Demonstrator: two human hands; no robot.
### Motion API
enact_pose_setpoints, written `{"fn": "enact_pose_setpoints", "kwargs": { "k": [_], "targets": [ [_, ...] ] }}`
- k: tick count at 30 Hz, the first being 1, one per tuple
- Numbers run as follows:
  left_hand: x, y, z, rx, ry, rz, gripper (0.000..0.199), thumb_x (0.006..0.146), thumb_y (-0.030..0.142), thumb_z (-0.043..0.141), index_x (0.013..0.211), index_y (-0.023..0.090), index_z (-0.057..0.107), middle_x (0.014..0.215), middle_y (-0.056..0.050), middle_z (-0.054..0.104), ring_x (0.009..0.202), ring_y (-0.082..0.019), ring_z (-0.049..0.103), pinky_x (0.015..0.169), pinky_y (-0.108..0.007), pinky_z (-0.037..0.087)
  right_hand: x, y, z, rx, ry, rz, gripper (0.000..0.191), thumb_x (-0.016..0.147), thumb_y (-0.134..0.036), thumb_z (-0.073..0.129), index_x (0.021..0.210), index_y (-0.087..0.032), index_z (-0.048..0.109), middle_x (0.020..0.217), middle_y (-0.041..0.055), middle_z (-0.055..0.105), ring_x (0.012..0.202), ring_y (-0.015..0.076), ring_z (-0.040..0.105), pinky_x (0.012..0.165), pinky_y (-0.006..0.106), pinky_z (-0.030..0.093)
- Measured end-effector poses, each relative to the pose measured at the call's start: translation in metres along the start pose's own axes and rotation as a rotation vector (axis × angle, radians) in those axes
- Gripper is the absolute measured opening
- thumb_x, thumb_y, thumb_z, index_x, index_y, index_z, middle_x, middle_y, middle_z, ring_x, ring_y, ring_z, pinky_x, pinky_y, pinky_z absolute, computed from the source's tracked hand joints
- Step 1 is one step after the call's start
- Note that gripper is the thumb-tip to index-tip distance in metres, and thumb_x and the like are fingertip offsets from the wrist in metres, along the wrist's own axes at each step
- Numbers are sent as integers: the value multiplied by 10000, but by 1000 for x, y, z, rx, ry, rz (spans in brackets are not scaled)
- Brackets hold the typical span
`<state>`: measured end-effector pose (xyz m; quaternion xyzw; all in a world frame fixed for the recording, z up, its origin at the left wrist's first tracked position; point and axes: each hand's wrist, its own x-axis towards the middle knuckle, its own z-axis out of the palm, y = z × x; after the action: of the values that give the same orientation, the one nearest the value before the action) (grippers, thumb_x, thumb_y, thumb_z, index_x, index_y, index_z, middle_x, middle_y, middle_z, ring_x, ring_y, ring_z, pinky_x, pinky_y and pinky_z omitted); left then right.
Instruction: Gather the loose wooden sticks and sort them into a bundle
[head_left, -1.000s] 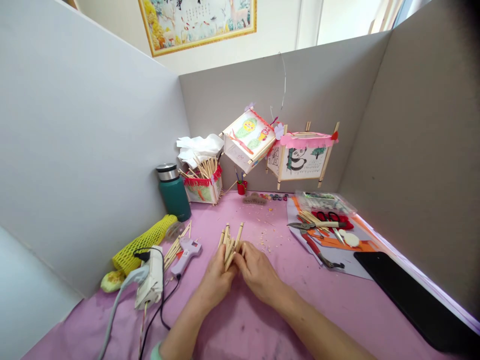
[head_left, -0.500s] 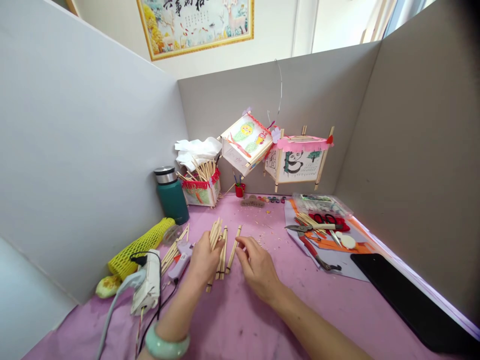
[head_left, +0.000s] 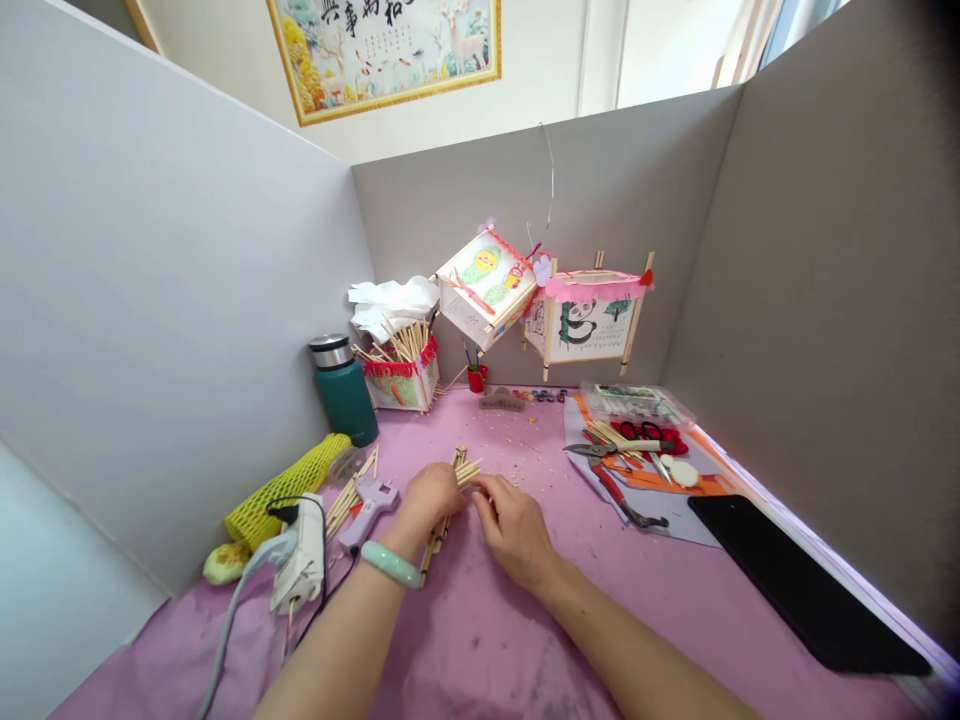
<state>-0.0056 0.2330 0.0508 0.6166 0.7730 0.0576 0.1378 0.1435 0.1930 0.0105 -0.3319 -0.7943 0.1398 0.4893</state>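
Single head-worn view, looking forward and down over pink tabletop [head_left: 487, 640]; close above both hands, wide angle reaching grey partition walls [head_left: 172, 300] and back corner.

Bundle of pale bamboo sticks [head_left: 450, 490], matt and dry-looking, held between the left hand [head_left: 431, 497] and the right hand [head_left: 514, 525]; a smooth, glossy jade-green bangle [head_left: 390, 564] circles the left wrist, and both hands rest on a matt pink cloth table cover [head_left: 495, 640] dusted with wood shavings. Left of the left hand: a glossy white plastic glue gun [head_left: 369, 505], a white plastic power strip [head_left: 301, 565], a yellow foam net sleeve [head_left: 289, 488] and a matt green flask [head_left: 345, 390] with a shiny metal cap. Right of the right hand: metal pliers [head_left: 619, 480] with red grips and a glossy black slab [head_left: 802, 590].
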Motion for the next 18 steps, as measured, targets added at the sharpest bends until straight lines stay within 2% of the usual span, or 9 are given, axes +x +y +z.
{"fn": "enact_pose_setpoints", "kwargs": {
  "k": [3, 5, 7, 9, 11, 14, 18],
  "targets": [
    [3, -2, -1, -25, 31, -10, 237, 710, 259, 751, 859, 91, 673, 887, -188, 674, 929, -336, 658, 858, -448, 537, -1, 0, -1, -2, -10, -3, 279, 981, -233, 371, 1094, -155, 614, 1046, 40, 608, 942, 125, 581, 818, 225, 401],
    [2, -5, -9, -84, 37, -18, 198, 677, 227, 754, 792, 88, 673, 772, -175, 664, 834, -336, 665, 777, -399, 543, -2, -1, -2, -9, -12, -2, 281, 984, -242, 371, 1070, -152, 623, 1012, 42, 615, 904, 125, 585, 790, 225, 402],
    [0, -10, -24, -178, 63, -12, 166, 669, 192, 722, 789, 92, 669, 671, -127, 640, 698, -287, 656, 665, -320, 524, -2, 0, -3, -19, -8, 2, 292, 989, -250, 363, 1050, -147, 629, 993, 46, 618, 877, 125, 588, 769, 226, 403],
    [-4, -16, -40, -290, 155, 20, 246, 720, 201, 655, 947, 108, 655, 699, -77, 646, 646, -222, 635, 607, -254, 493, -1, 1, -3, -24, -2, 7, 305, 993, -258, 355, 1042, -142, 633, 1001, 53, 621, 883, 127, 592, 771, 226, 407],
    [-8, -22, -47, -386, 268, 57, 343, 794, 239, 580, 1119, 129, 596, 793, -55, 659, 709, -189, 636, 618, -219, 486, -1, 2, -3, -25, -1, 12, 314, 997, -266, 350, 1043, -141, 635, 1014, 56, 622, 901, 128, 595, 782, 225, 410],
    [-12, -29, -38, -457, 346, 81, 359, 836, 245, 533, 1180, 146, 555, 884, -48, 661, 806, -171, 634, 652, -196, 485, -2, 3, -2, -21, -5, 17, 313, 1001, -271, 350, 1044, -150, 635, 1011, 44, 623, 900, 123, 596, 784, 223, 406],
    [-11, -31, -15, -433, 288, 41, 188, 787, 171, 580, 969, 161, 630, 803, -29, 654, 753, -159, 624, 601, -181, 438, -3, 4, 1, -18, -16, 18, 315, 1003, -271, 351, 1016, -160, 645, 973, 33, 626, 869, 119, 595, 762, 223, 390]
  ]
}}
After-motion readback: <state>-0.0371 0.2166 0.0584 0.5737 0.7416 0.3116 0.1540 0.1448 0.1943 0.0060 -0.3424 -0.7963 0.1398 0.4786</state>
